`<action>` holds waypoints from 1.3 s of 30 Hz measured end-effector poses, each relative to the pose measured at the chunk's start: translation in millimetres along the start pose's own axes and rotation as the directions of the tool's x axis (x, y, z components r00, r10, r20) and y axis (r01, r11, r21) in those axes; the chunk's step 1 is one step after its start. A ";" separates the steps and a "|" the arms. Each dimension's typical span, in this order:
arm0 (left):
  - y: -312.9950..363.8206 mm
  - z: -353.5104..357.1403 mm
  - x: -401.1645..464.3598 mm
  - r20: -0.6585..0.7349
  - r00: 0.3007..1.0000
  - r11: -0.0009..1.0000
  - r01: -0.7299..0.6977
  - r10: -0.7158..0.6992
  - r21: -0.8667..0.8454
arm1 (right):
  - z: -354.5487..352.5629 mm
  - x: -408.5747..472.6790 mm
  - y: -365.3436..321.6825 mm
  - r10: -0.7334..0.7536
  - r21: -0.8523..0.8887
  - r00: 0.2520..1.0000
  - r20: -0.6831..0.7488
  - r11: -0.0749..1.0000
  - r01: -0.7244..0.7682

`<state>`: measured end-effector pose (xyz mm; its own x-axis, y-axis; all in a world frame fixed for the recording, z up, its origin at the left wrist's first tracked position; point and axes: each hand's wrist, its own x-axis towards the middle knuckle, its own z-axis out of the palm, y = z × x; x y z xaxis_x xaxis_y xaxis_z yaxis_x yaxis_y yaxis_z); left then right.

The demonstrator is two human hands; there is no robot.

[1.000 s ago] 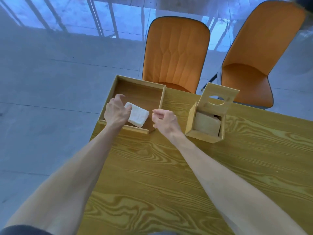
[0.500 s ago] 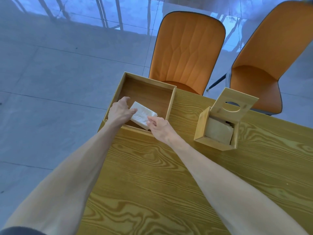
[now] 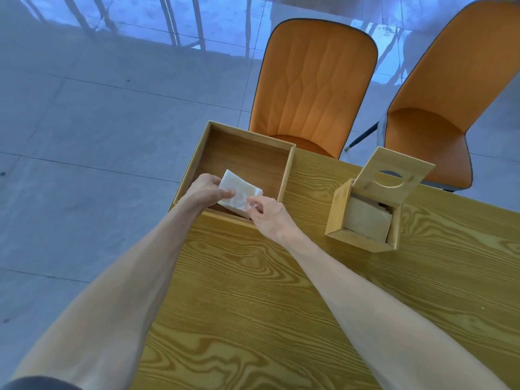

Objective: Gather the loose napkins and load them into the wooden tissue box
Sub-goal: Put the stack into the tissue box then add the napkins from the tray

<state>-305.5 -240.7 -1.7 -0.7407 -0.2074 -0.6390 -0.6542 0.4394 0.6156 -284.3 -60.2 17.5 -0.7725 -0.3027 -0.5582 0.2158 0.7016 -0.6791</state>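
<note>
Fingers [image 3: 225, 194] of my left hand [image 3: 204, 192] and right hand [image 3: 268, 215] are grasping the napkin stack [image 3: 239, 197] inside the tray [image 3: 285, 170]. I judge this is the gathering step; next I must lift it across to the open tissue box [image 3: 337, 215].

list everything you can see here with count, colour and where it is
table: one, yellow wood grain, fills the lower right
wooden tray: one, tan, open, at the table's far left corner
napkin stack: one, white, inside the tray, held by both hands
wooden tissue box: one, tan, right of the tray, napkins already inside
lid: one, tan with an oval hole, tilted open on the tissue box
chairs: two, orange, beyond the table
floor: grey tiles, left and far side
left hand: one, gripping the stack's left side
right hand: one, fingers pinching the stack's near right edge
</note>
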 end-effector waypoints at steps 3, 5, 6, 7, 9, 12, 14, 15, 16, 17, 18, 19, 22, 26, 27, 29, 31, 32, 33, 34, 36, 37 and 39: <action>-2.3 -3.9 -4.0 -0.003 0.999 0.997 -0.054 0.054 -0.056 | 0.1 0.6 1.8 -0.022 -0.033 0.990 -0.140 0.999 0.017; -5.1 -6.4 -6.7 0.038 0.995 0.987 -0.089 0.094 -0.131 | -2.2 1.2 2.6 -0.061 -0.120 0.953 -0.295 0.992 0.026; -6.7 -7.8 -8.6 0.063 0.990 0.980 -0.111 0.122 -0.164 | -4.4 1.7 3.0 -0.077 -0.140 0.936 -0.344 0.990 0.030; -7.7 -9.5 -10.9 0.085 0.983 0.971 -0.143 0.161 -0.189 | -7.0 1.9 3.5 -0.089 -0.137 0.929 -0.359 0.990 0.042; -9.1 -12.0 -13.8 0.120 0.959 0.941 -0.221 0.257 -0.255 | -12.9 3.2 4.6 -0.125 -0.125 0.938 -0.323 0.988 0.088; -10.4 -14.5 -15.0 0.147 0.920 0.894 -0.299 0.363 -0.334 | -18.5 4.6 6.8 -0.219 -0.238 0.940 -0.263 0.959 0.157; -12.9 -15.2 -14.4 0.130 0.910 0.892 -0.343 0.393 -0.293 | -18.9 3.3 7.3 -0.259 -0.326 0.932 -0.254 0.930 0.170; -14.6 -15.4 -14.2 0.121 0.906 0.895 -0.368 0.406 -0.250 | -17.8 2.2 8.2 -0.276 -0.355 0.927 -0.254 0.918 0.176; -16.9 -15.0 -14.7 0.124 0.898 0.897 -0.392 0.421 -0.205 | -16.0 1.1 9.1 -0.291 -0.374 0.923 -0.251 0.909 0.184; -19.2 -15.0 -15.2 0.135 0.891 0.897 -0.412 0.433 -0.162 | -14.2 0.1 10.1 -0.308 -0.387 0.918 -0.249 0.901 0.197; -21.5 -15.1 -15.5 0.143 0.887 0.897 -0.425 0.439 -0.120 | -12.6 -0.5 11.0 -0.325 -0.396 0.912 -0.252 0.894 0.209; -23.4 -15.8 -15.7 0.143 0.887 0.899 -0.431 0.439 -0.082 | -11.2 -0.6 12.0 -0.340 -0.403 0.903 -0.260 0.889 0.219; -26.3 -17.4 -15.5 0.103 0.890 0.896 -0.444 0.444 -0.021 | -8.5 -0.4 13.2 -0.359 -0.398 0.878 -0.316 0.891 0.221; -27.0 -14.9 -20.1 0.022 0.869 0.869 -0.494 0.494 0.035 | -7.4 -0.4 14.6 -0.329 -0.376 0.879 -0.343 0.906 0.193; -26.8 -13.4 -21.6 0.027 0.873 0.870 -0.488 0.488 0.063 | -7.5 -0.5 15.9 -0.316 -0.377 0.890 -0.328 0.908 0.184; -27.5 -10.3 -24.1 0.027 0.883 0.879 -0.469 0.468 0.085 | -9.5 -2.4 18.2 -0.301 -0.355 0.899 -0.319 0.917 0.180; -26.1 -9.3 -27.4 -0.002 0.880 0.879 -0.475 0.476 0.044 | -14.1 -6.9 20.0 -0.305 -0.324 0.887 -0.346 0.926 0.192; -23.4 -8.5 -29.4 -0.014 0.872 0.872 -0.489 0.489 0.018 | -17.6 -10.1 21.3 -0.312 -0.304 0.877 -0.366 0.930 0.204; -19.5 -7.1 -31.8 -0.020 0.862 0.862 -0.507 0.507 -0.006 | -21.8 -14.2 23.3 -0.318 -0.278 0.865 -0.387 0.935 0.219; -14.9 -5.1 -34.8 -0.021 0.850 0.850 -0.526 0.526 -0.026 | -26.6 -19.1 25.7 -0.324 -0.253 0.854 -0.407 0.938 0.235; -4.2 1.2 -40.7 -0.027 0.828 0.826 -0.561 0.560 -0.059 | -36.4 -29.8 32.0 -0.335 -0.227 0.829 -0.447 0.939 0.257; 2.0 5.5 -43.7 -0.027 0.818 0.815 -0.575 0.575 -0.074 | -41.3 -35.8 35.9 -0.331 -0.214 0.819 -0.469 0.942 0.258; 16.4 16.9 -49.8 -0.009 0.795 0.792 -0.604 0.606 -0.089 | -52.9 -48.8 44.4 -0.300 -0.173 0.804 -0.513 0.954 0.246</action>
<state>-276.8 -208.4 32.5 -0.9870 0.0933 -0.1311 -0.0841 0.3955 0.9146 -268.5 19.9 39.8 -0.9923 -0.1235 -0.0008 -0.0874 0.7065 -0.7023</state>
